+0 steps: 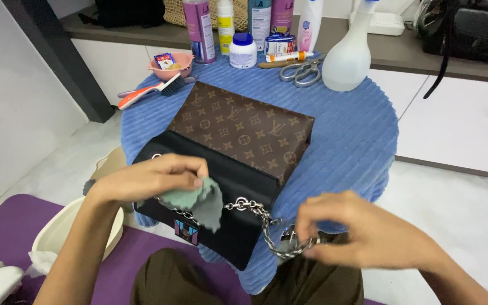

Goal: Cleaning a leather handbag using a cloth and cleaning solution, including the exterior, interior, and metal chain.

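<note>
While the left hand [148, 179] pinches a grey cloth [199, 200] in its fingers over the black bag [227, 186], the right hand's [357, 231] fingers grip its chain [266, 226] just beside, at the tabletop [345, 141] edge.

Left hand [153, 179] pinches grey-green cloth [199, 200] over black inside of open handbag [238, 141]; cloth hangs just under fingers. Right hand [362, 231] grips silver chain [266, 226], which runs from this grip toward cloth. Brown patterned flap lies beyond both grips, on blue ribbed cover [357, 130]. Farther beyond: scissors [302, 72], white spray bottle [348, 56], brush [149, 91], pink bowl [170, 65].
</note>
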